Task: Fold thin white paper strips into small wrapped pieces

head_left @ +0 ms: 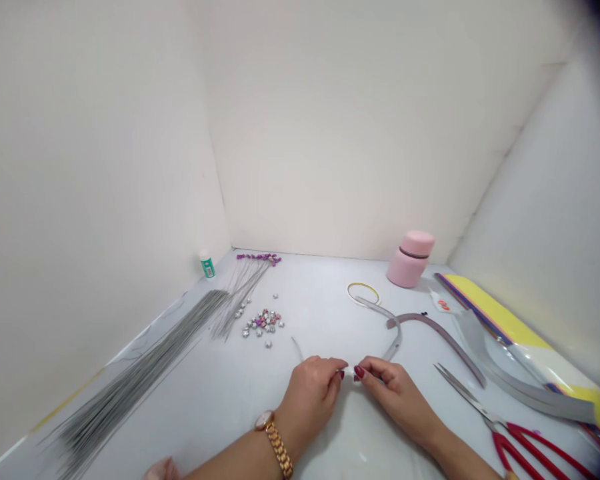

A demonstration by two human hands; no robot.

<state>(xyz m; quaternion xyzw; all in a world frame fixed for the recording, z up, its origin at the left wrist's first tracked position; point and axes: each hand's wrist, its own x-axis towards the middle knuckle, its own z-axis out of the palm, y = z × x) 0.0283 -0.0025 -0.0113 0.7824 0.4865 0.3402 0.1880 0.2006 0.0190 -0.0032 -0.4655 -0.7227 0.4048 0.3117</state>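
My left hand [316, 387] and my right hand [384, 387] meet near the front of the table, fingertips pinched on either side of a small whitish fold. From behind the right fingers a grey paper strip [393, 317] curves up and away. The fold seems to be part of that strip, though the fingers partly cover it. Just beyond the left hand a thin grey end [297, 348] sticks out; I cannot tell if it belongs to the same strip. To the left lies a pile of small folded stars [263, 323], silver, pink and purple.
A bundle of thin wires [145, 373] lies left, with purple-tipped wire stems [257, 259] behind. Scissors [500, 420], a brownish strip [443, 327], grey strips [520, 387] and yellow packs [500, 320] lie right. At the back are a glue stick [207, 265], tape ring [363, 294] and pink flask [411, 260].
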